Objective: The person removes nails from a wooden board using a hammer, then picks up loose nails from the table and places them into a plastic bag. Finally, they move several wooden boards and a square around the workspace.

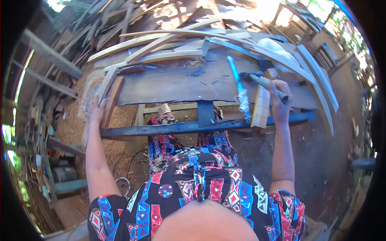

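Note:
My right hand [280,94] is wrapped round the handle of a hammer [259,80], whose dark head points left over the bench [161,82]. Just below the hammer lies a pale wood block [261,106] with dark lines across it. To its left is a blue tool [234,72] with a whitish wrapped lower end. My left hand [95,110] rests at the bench's left end on a grey wooden strip [106,83], its fingers apart, beside a reddish-brown board [113,98]. Whether it grips the strip is unclear.
Long pale strips [169,54] lie across the bench's back, and more curve down its right side. A dark beam [169,129] runs along the front near my legs. Scrap wood [161,16] is heaped behind. A white bag [275,49] sits at the back right.

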### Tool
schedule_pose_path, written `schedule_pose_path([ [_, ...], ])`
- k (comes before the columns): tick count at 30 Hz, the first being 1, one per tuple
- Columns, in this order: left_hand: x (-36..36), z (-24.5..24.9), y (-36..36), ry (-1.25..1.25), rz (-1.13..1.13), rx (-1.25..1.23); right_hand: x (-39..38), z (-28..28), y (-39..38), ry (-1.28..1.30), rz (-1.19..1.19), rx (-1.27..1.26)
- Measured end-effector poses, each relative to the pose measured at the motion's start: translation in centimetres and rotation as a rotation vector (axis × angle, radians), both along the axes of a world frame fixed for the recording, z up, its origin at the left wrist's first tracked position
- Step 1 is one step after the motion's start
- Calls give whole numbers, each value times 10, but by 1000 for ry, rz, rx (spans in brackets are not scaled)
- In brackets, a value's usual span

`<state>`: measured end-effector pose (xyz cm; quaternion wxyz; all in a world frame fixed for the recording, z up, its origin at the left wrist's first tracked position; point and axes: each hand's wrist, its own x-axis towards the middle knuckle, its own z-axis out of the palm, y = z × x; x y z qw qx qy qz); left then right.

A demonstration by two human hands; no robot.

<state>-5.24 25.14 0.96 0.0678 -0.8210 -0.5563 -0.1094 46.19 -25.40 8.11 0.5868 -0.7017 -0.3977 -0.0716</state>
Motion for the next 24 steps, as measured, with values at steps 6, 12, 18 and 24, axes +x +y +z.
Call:
schedule_pose_path([
  [6, 41, 16, -48, -120, -90, 313, -27, 9, -28, 567, 366, 109],
  [12, 165, 46, -175, -293, -603, 176, -28, -17, -35, 881, 578, 290],
  [18, 272, 47, -300, -405, -1009, -265, -18, -38, -35, 889, 437, 246],
  [24, 350, 56, -370, -459, -1423, -560, -28, -32, -16, 886, 306, 238],
])
